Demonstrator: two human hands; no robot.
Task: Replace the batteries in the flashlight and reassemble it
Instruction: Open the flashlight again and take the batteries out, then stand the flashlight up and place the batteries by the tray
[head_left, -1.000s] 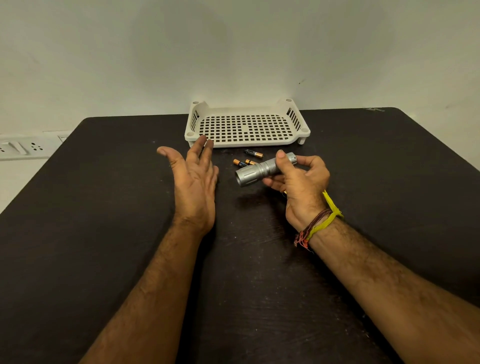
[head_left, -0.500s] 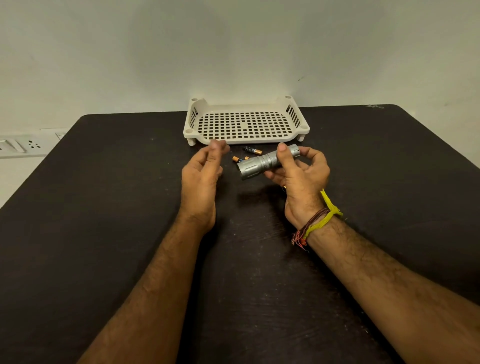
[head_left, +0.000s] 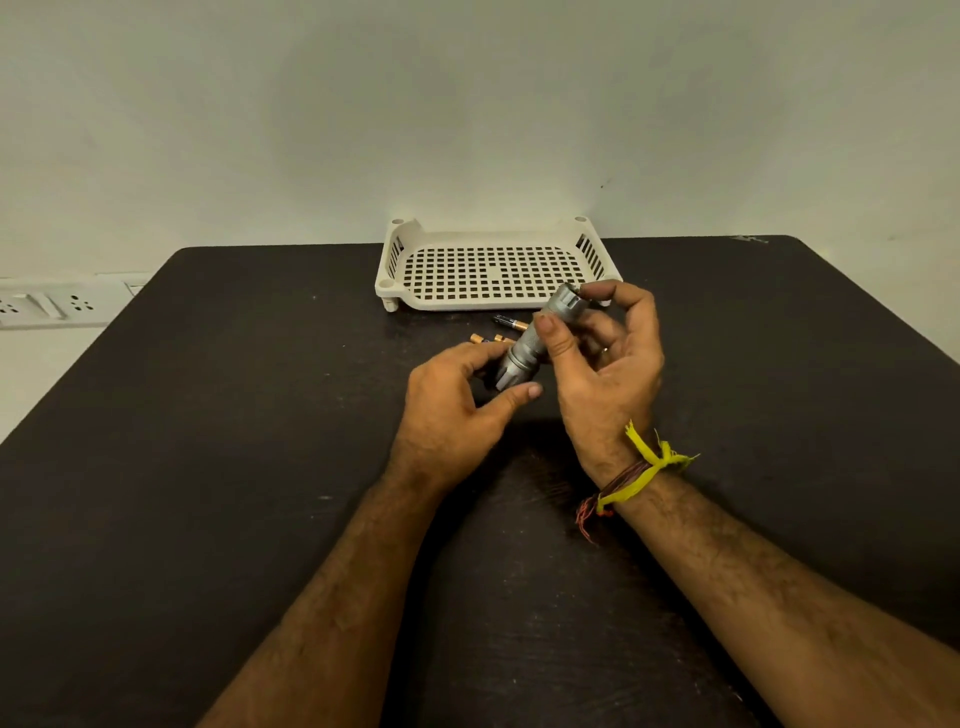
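A silver flashlight (head_left: 530, 347) is held tilted above the dark table (head_left: 208, 467), its head end low and to the left, its tail cap up near the tray. My right hand (head_left: 602, 374) grips the barrel and tail end with thumb and fingers. My left hand (head_left: 457, 400) closes its thumb and fingers around the head end. Loose black-and-copper batteries lie on the table just behind the hands: one battery (head_left: 511, 323) near the tray, two more (head_left: 485, 339) partly hidden behind my left hand.
A white perforated plastic tray (head_left: 493, 270) stands at the table's far edge against the wall. A white socket strip (head_left: 52, 306) is on the wall at the left. Yellow and red threads wrap my right wrist (head_left: 634, 478).
My left hand moved right from open in the air and closed on the flashlight's head. My right hand tilted the flashlight so the tail end points up and away.
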